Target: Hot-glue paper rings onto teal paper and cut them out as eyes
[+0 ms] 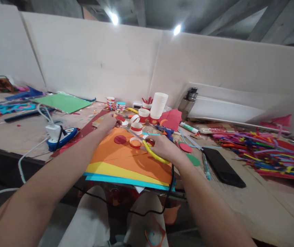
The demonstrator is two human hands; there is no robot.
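My left hand (109, 123) is over the back left of the orange paper, its fingers closed at a small red-and-white paper piece (121, 118), partly hidden by the fingertips. In my right hand (159, 145) is a pair of scissors (155, 155) with yellow handles, the blades pointing left toward the cut cup rings. A red-and-white ring (136, 128) stands just beyond the blades; another ring (135, 142) lies nearer on the orange sheet (111, 152). Left of it rests a dark red paper disc (120, 139). Yellow and blue sheets show under the orange one.
Stacked white paper cups (159, 104) stand behind, near a blue glue gun (168, 132). To the right are a black phone (223, 166), a pen (206, 166) and a heap of pipe cleaners (270, 151). A blue power strip (61, 139) sits at the left edge, with cables hanging down.
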